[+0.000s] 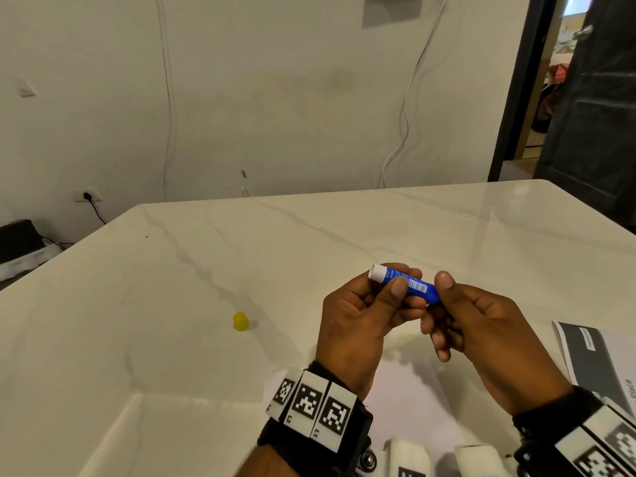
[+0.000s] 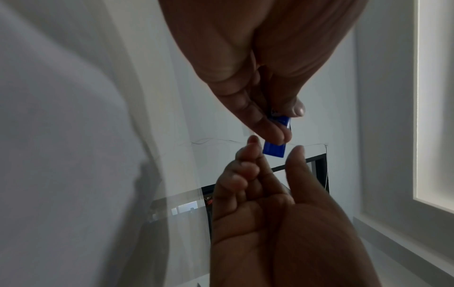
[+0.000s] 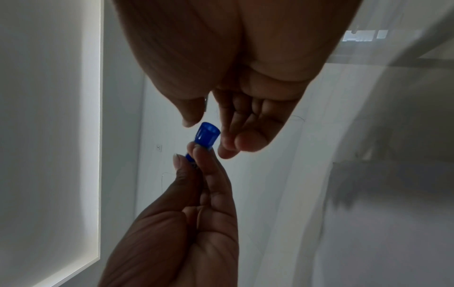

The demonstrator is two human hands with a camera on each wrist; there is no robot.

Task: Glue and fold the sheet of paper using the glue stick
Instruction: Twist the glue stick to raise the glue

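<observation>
The left hand (image 1: 358, 315) pinches the uncapped blue glue stick (image 1: 406, 283) between thumb and fingers. The right hand (image 1: 481, 325), fingers loosely curled, sits at its base, apparently not touching. The yellow cap (image 1: 240, 321) stands on the table (image 1: 172, 270).

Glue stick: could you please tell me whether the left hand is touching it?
Touching. The head view shows the left hand pinching the glue stick by its blue barrel between thumb and fingers; the right wrist view shows the same grip.

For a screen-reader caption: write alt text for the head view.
Two hands hold an uncapped blue glue stick above a white marble table: the left hand pinches its barrel, and the right hand meets its base end. A small yellow cap stands on the table to the left, and a printed sheet lies at the right edge.
</observation>
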